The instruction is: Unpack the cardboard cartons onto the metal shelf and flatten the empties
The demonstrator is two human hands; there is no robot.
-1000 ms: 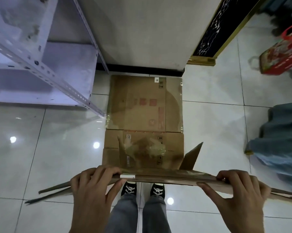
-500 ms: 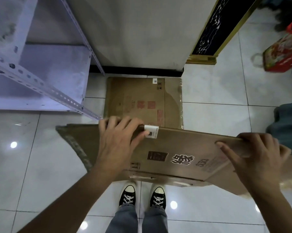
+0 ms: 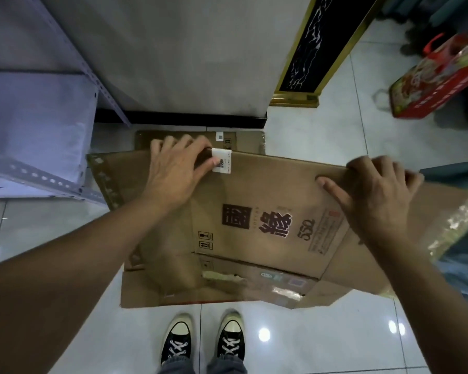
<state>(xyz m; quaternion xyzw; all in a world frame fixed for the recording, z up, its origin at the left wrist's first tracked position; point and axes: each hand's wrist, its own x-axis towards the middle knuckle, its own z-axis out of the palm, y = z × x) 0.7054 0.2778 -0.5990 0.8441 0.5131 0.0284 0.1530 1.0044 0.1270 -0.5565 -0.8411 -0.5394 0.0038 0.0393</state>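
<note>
While you grip the flattened carton by its far edge, its long axis runs from left to right in front of you, with the right end lying a little nearer you than the left. It is plain brown corrugated board, matte and creased, printed face up with dark block characters. Glossy clear tape crinkles along the right-hand flap. Your left hand curls its fingers over the far edge, thumb pressed on a white paper label. Your right hand hooks the same edge further right, thumb flat on the printed face. A second flat carton lies beyond and beneath it on the shiny tiled floor, against the wall. The perforated grey metal shelf stands at your left.
</note>
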